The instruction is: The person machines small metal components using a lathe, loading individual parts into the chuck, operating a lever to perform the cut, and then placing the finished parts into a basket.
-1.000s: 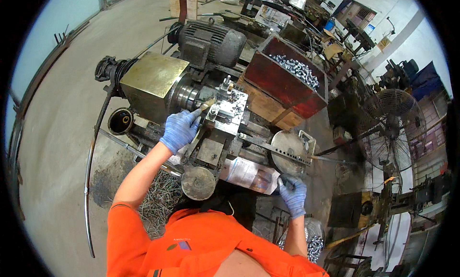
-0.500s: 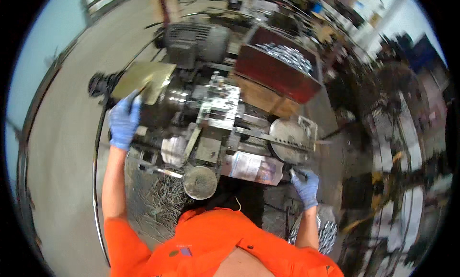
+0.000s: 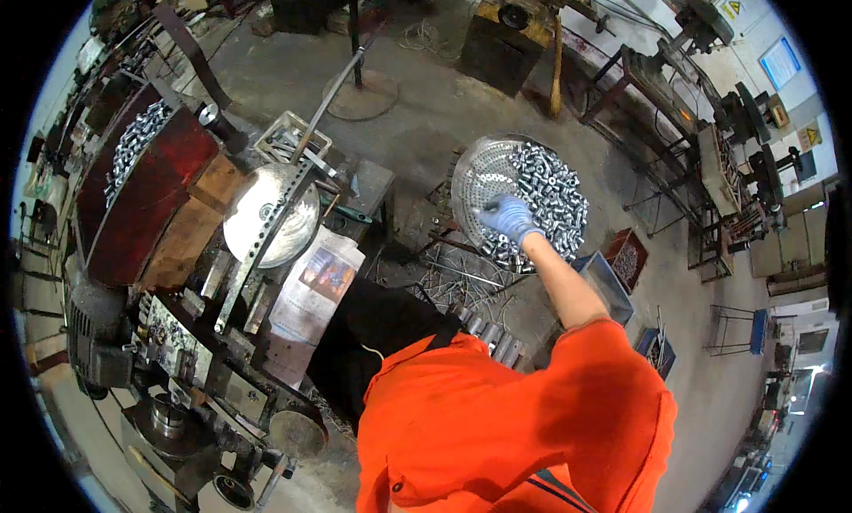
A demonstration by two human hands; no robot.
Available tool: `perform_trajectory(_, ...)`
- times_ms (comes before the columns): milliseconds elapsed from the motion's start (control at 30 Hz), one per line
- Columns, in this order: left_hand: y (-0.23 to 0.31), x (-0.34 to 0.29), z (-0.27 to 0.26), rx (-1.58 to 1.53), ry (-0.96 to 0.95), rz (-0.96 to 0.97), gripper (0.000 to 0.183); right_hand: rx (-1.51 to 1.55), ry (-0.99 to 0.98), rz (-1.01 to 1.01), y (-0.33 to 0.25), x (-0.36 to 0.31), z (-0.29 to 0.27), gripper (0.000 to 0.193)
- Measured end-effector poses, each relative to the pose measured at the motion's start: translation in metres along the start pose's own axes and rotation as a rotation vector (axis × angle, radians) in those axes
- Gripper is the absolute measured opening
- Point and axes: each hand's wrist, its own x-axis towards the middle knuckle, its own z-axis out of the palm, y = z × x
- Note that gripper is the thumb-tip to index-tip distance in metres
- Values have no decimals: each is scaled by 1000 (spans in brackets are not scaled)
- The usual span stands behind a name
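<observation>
My right hand [image 3: 510, 217], in a blue glove, is over a round perforated metal basin [image 3: 472, 177] to the right of the machine. Its fingers look curled together, and whatever they may hold is hidden. Small shiny metal sleeve-like parts [image 3: 552, 186] are heaped along the basin's right side, close beside the hand. The bare holes of the basin floor show to the left of the heap. My left hand is out of the picture.
At left stands the machine with a round metal disc [image 3: 253, 224], a drilled bar [image 3: 241, 287] and a printed paper sheet [image 3: 306, 291]. Behind it is a dark red bin [image 3: 151, 216] of metal parts. A blue-grey tray [image 3: 608, 287] and small red box [image 3: 628, 256] sit beyond my forearm.
My view has swung right, away from the machine. My right hand has moved from beside the machine to over the basin. My left hand, formerly at the machine's left end, has left the view.
</observation>
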Motion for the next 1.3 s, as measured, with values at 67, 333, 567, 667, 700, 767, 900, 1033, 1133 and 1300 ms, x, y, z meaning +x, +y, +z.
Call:
perform_trajectory(67, -74, 9, -9, 53, 85, -18, 47, -169, 48, 112, 38, 6, 0, 57)
perform_trajectory(333, -70, -4, -26, 55, 53, -27, 39, -380, 13, 108, 76, 86, -9, 60)
perform_trajectory(567, -42, -22, -46, 127, -21, -216, 50, -421, -108, 72, 43, 138, -12, 70)
perform_trajectory(667, -116, -2, -62, 244, -221, -106, 52, -440, -14, -82, 63, 154, 3, 61)
perform_trajectory(700, -112, -9, -64, 171, -201, -368, 52, -483, -32, -59, 73, 159, 7, 59)
perform_trajectory(767, -81, -8, -54, 110, -82, -300, 46, -519, -20, -124, 76, 147, 7, 61)
perform_trajectory(900, -42, -29, -67, 35, -3, -282, 38, -347, 216, -194, 84, 141, 20, 54)
perform_trajectory(1033, 23, -39, -22, -250, -100, -194, 36, 261, 287, -612, -20, 70, 6, 26)
perform_trajectory(1133, 92, -36, 36, -353, -403, -53, 36, 385, 149, -942, -172, -41, -26, 25)
perform_trajectory(1300, 148, -57, 114, -577, -851, 89, 40, 470, -65, -1802, -332, -162, -45, 36)
